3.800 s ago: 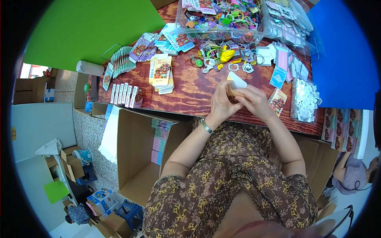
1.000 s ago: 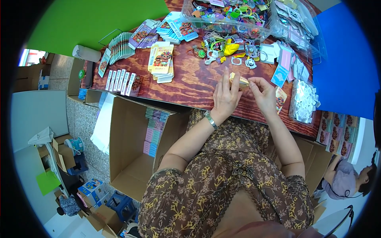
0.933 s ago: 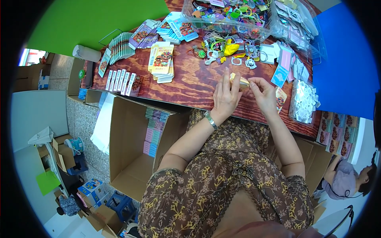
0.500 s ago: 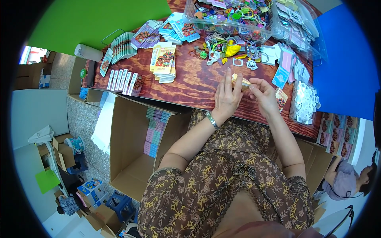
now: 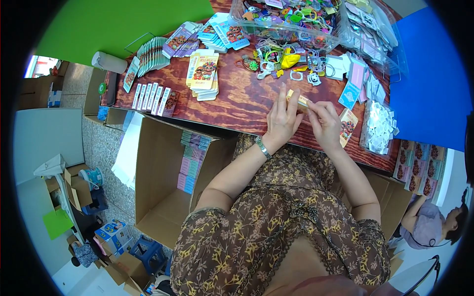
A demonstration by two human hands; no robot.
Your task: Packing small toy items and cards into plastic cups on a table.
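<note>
Between my hands, just above the table's front part, is a small yellow carton [image 5: 300,100], mostly covered by fingers. My left hand [image 5: 282,121] lies over its left side, fingers long and pressed against it. From the right, my right hand [image 5: 326,127] pinches the carton's end with thumb and fingertips. Another yellow printed carton [image 5: 348,128] lies flat beside my right hand. A stack of flat yellow cartons [image 5: 203,74] sits to the left. Beyond my fingers lie a white ring-shaped trinket [image 5: 296,76] and a heap of small plastic trinkets [image 5: 276,59].
Clear tubs of trinkets [image 5: 296,32] and packets [image 5: 370,29] stand at the back. Several upright cartons [image 5: 153,98] line the left edge, near fanned green cartons [image 5: 154,56]. A bag of white pieces [image 5: 379,129] is at right. An open cardboard box [image 5: 163,172] stands below.
My right hand has shifted slightly, its fingers now further over the carton's end. More of the flat yellow carton at right shows. The view has moved a little.
</note>
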